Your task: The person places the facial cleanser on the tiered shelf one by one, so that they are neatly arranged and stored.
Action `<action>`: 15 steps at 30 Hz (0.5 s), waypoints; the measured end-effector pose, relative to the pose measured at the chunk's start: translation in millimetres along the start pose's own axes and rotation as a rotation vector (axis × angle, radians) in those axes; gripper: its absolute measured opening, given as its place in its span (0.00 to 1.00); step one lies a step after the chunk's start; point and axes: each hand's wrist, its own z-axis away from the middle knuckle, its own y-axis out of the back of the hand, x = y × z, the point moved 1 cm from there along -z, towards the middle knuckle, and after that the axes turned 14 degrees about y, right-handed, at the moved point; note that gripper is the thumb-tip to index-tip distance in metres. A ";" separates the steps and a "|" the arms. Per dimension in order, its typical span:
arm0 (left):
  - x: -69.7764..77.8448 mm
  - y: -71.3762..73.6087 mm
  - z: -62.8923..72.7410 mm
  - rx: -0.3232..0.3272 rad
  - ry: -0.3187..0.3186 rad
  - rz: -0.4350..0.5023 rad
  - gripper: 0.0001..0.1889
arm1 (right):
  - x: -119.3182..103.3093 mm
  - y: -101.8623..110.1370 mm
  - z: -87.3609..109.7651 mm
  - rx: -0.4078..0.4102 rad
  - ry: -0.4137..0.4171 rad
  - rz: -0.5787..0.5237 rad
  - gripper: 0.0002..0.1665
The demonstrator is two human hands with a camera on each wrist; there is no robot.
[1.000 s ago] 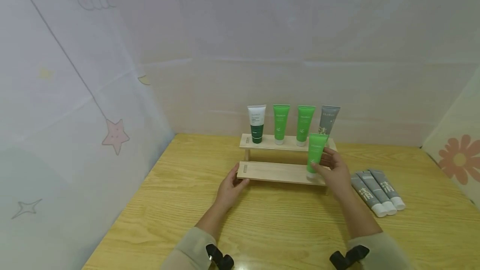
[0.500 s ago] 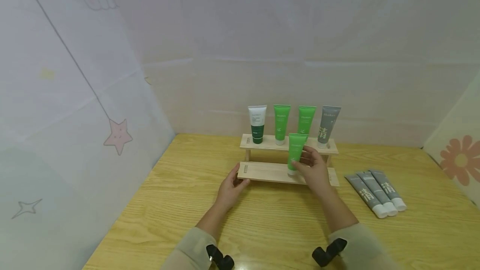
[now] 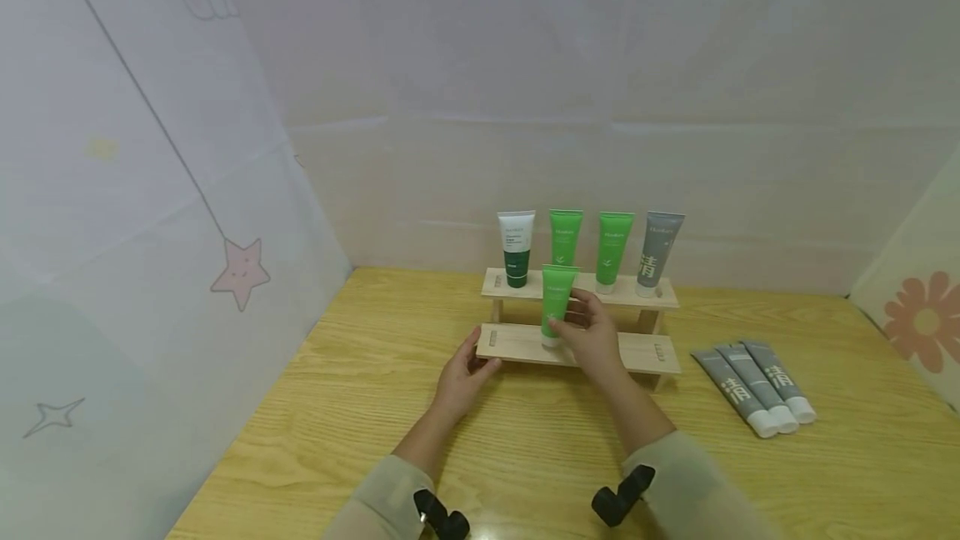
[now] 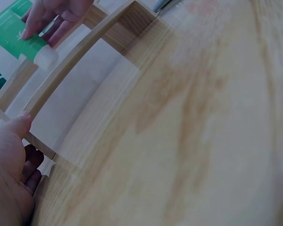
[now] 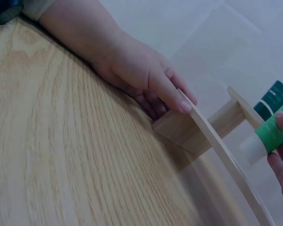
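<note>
My right hand (image 3: 592, 340) pinches a green squeeze tube (image 3: 556, 298), upright with its white cap down, over the lower tier (image 3: 637, 352) of a two-step wooden display rack. Whether the cap touches the board is hard to tell. At the rack's left end, my left hand (image 3: 456, 377) grips the lower board, thumb on its edge and fingers beneath, as the left wrist view (image 4: 12, 165) also shows. On the upper tier (image 3: 628, 292) stand a white and dark green tube (image 3: 516, 248), two green tubes (image 3: 615, 244), one partly hidden behind the held tube, and a grey tube (image 3: 660, 252).
Three grey tubes (image 3: 753, 390) lie side by side on the wooden table (image 3: 525, 457), right of the rack. A pale printed cloth (image 3: 480, 148) hangs behind and at both sides. Each sleeve carries a small black device (image 3: 622, 497).
My right hand has carried the green tube leftward along the lower tier, from its right end to left of the middle. The left hand keeps its grip on the board.
</note>
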 end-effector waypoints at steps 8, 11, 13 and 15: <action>-2.0 -0.2 -2.1 -0.019 -0.027 0.001 0.41 | 0.0 -23.7 -2.1 -0.002 0.011 -0.018 0.34; -2.5 -0.2 -2.3 -0.016 -0.024 -0.010 0.41 | 0.0 -31.4 -3.1 0.005 0.014 -0.024 0.34; -2.2 -0.3 -2.6 -0.009 -0.020 -0.017 0.41 | 0.6 -36.4 -3.6 0.008 0.016 -0.025 0.34; -1.4 -0.3 -2.6 -0.002 -0.017 -0.020 0.41 | 1.4 -40.8 -3.9 0.009 0.016 -0.025 0.34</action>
